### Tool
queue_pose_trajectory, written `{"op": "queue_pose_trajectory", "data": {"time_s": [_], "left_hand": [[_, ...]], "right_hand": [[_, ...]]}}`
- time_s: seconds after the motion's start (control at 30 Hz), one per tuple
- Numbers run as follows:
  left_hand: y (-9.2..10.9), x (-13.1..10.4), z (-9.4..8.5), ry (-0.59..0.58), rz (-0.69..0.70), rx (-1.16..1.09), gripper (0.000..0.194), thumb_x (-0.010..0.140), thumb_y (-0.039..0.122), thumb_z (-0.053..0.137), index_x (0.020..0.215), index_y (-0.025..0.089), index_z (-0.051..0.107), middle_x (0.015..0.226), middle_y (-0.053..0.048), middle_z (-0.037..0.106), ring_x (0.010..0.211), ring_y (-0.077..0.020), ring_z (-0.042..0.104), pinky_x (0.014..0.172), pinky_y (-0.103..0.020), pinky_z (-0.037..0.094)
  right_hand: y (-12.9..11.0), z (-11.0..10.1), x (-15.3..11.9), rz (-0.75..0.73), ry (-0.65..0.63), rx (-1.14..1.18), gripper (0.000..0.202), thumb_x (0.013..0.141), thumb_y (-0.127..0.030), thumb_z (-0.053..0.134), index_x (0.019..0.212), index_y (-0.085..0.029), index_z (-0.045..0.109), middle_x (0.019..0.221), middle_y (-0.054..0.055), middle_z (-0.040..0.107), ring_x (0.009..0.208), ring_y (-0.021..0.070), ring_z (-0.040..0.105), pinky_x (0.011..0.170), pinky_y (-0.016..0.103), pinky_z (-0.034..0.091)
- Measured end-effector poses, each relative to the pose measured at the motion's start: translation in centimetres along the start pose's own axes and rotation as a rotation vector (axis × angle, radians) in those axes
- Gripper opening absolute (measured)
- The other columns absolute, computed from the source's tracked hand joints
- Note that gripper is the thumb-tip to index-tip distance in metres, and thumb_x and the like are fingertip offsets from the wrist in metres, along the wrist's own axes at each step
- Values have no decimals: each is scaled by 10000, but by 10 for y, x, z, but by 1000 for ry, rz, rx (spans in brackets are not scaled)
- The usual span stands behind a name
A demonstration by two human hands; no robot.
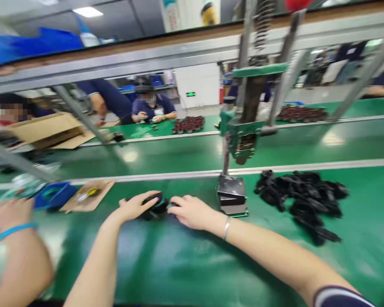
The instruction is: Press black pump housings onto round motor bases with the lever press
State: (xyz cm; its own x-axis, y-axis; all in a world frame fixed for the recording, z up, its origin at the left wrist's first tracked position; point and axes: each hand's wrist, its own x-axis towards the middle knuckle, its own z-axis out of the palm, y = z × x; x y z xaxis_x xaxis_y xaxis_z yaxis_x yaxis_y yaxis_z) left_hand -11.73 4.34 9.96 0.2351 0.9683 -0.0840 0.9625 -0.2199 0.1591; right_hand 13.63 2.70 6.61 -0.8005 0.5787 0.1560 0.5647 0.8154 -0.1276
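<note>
Counter (179, 273): green and glossy, spread beneath both forearms.
Neighbour's hand (11, 213): at the left edge, with a blue wristband (16, 231), well apart from the person's own two.
Left hand (132, 208): fingers curled over the black part (160, 204), thumb along it, gripping it.
Right hand (190, 212): fingers bunched at the part's right end; blur hides whether they pinch something small.
Black part's place: low over the counter, between the two hands; whether it rests there, I cannot tell.
Long axis: seems to run left to right, from one hand toward the other, though blur leaves this unsure.
Nearer hand: the left, lying over the part; the right is just beside its end.
Black pile (302, 192): right of both hands, beyond the block, well apart.
Metal block (232, 192): just right of the right hand, below the press (243, 128).
Blue tray (53, 195): left of the left hand, beside a cardboard sheet (88, 196).
Far side: a seated person (155, 108) beside a reddish-brown heap (188, 124).
</note>
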Motion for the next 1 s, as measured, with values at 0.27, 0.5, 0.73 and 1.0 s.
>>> {"op": "queue_pose_trajectory", "data": {"time_s": [0.27,0.5,0.73,1.0], "left_hand": [[23,-17,20,-39,-11,-145,409,940,529,393,1316,409,497,1352,-23,595,1287,-305,494,1066,-638,214],[28,-22,33,124,-70,-92,359,944,527,416,1213,346,570,1274,-57,645,1206,-282,542,1061,-648,167],[31,-30,30,59,60,-114,312,896,530,524,1133,353,623,1206,-24,677,1173,-265,561,1078,-624,142],[27,-29,29,-67,205,-75,376,841,546,602,1171,368,630,1323,-46,597,1247,-287,505,1103,-635,100]], "right_hand": [[9,12,2,-11,19,62,378,935,-281,305,1273,-261,473,1326,63,387,957,70,439,966,300,457],[18,6,-4,-33,-24,68,333,920,-237,330,1195,-271,516,1274,36,451,899,62,451,927,298,479],[28,-1,-28,-105,-53,67,501,880,-270,456,1375,-320,390,1399,35,370,1073,112,499,979,330,500],[31,-7,-27,-147,-47,94,546,865,-364,503,1384,-241,387,1416,91,342,1108,119,554,938,297,533]]}}
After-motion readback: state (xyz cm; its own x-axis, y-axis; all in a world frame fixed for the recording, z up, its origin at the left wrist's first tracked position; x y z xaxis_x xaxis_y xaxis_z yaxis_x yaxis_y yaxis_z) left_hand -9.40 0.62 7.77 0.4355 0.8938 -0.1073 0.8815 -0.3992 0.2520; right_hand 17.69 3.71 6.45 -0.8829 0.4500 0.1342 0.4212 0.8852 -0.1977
